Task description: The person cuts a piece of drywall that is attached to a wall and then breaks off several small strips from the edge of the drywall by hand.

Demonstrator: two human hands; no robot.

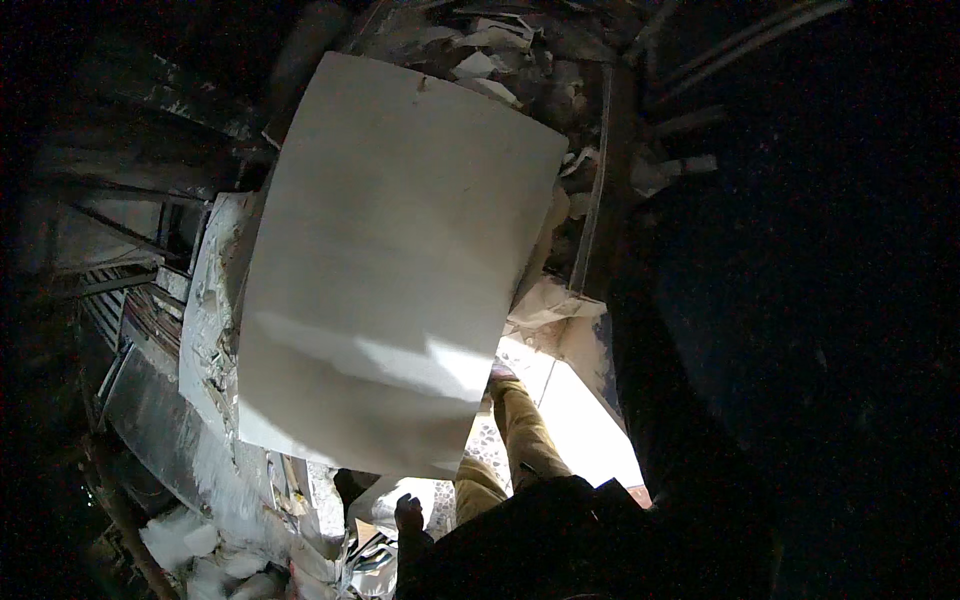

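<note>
My left hand point(409, 514) is a dark silhouette just below the lower edge of a large off-white board point(400, 230). Its fingers look curled into a fist, and nothing sticks out of them; a gap separates hand and board. The board fills the middle of the view, tilted, with its top leaning rightward. A small brown mark sits near its upper edge, and a band of light crosses its lower part. Whatever props it up is hidden. I cannot find my right hand; deep shadow covers the right side.
My legs in tan trousers point(522, 430) stand on brightly lit floor. A rough, broken-edged slab point(213, 310) leans left of the board. Metal racks point(105, 300) lie beyond it. Crumpled white scraps point(190, 535) are heaped at lower left; torn debris point(495, 50) lies behind the board. A dark upright beam point(600, 190) stands right.
</note>
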